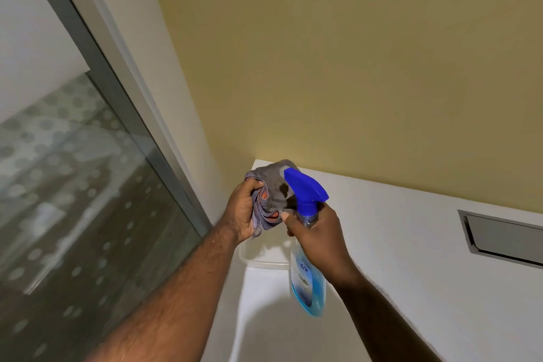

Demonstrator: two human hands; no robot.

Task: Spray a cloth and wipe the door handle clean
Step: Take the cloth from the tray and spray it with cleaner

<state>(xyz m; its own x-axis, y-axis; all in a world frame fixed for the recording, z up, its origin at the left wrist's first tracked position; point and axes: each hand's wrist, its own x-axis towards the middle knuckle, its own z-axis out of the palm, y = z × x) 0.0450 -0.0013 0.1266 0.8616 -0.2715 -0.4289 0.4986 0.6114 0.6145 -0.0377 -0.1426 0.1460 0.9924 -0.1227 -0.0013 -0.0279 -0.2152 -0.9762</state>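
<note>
My left hand grips a bunched grey cloth with orange patches and a dark wet spot. My right hand holds a clear spray bottle of blue liquid by its neck. A finger rests on the trigger of the bottle's blue spray head. The nozzle points at the cloth from very close. No door handle shows in this view.
A glass door in a grey metal frame fills the left. A white counter lies below my hands, with a clear plastic container under them and a steel recessed flap at right. A yellow wall stands behind.
</note>
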